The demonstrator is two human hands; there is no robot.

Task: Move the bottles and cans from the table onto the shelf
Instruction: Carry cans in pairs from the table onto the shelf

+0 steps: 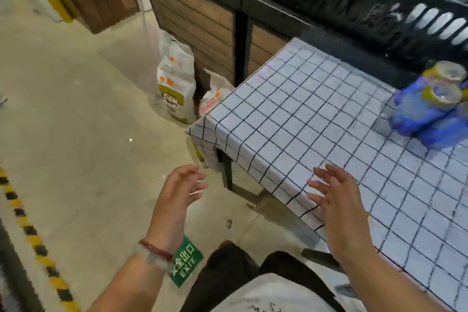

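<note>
The table (316, 114), draped in a white cloth with a dark grid, is the landmark here. At its far right end stand the cans (428, 104): a blurred cluster with blue bodies and yellow-rimmed tops, their number hard to tell, cut off by the frame edge. No bottle can be made out.

Both hands hang in the air at the table's near corner, holding nothing. The right hand (334, 208) hovers above the near edge, fingers spread and relaxed, well apart from the cans. The left hand (177, 192) is off the table's left side, over the floor, fingers loosely curved; a red cord bracelet (157, 251) circles its wrist.

Behind the table runs a black slotted crate (354, 0) atop a wood-panelled counter (202, 20). Left of the table's far corner, two white sacks (177, 78) lean against that counter. A green exit sticker (186, 263) lies on the floor (76, 109) near the left wrist, and yellow-black tape (33, 230) crosses the floor further left.
</note>
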